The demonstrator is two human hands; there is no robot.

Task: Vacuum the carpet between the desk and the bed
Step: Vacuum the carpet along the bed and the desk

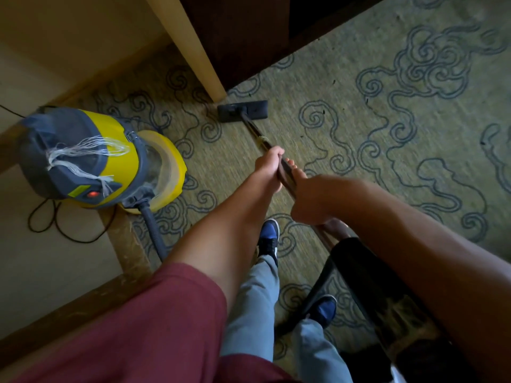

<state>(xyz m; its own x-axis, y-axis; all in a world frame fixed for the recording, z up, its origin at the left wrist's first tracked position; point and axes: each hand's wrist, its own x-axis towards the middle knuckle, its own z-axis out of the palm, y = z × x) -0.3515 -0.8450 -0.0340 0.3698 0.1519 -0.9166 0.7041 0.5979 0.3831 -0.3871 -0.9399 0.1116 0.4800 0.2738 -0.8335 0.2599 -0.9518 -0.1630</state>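
Both grips wrapped round vac wand [286, 175]: left hand [269, 168] fwd, right hand [315, 200] behind. Floor head [243, 110] on carpet [359, 120], touching wood post [193, 45]. Canister [96, 158] at carpet's left edge.

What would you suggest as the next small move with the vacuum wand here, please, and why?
Probably draw the wand back toward the feet, then push out again a little to the right. Both the left hand and right hand grip it, and the floor head already sits against the pale furniture leg, so the patterned carpet to the right looks like the open strip.
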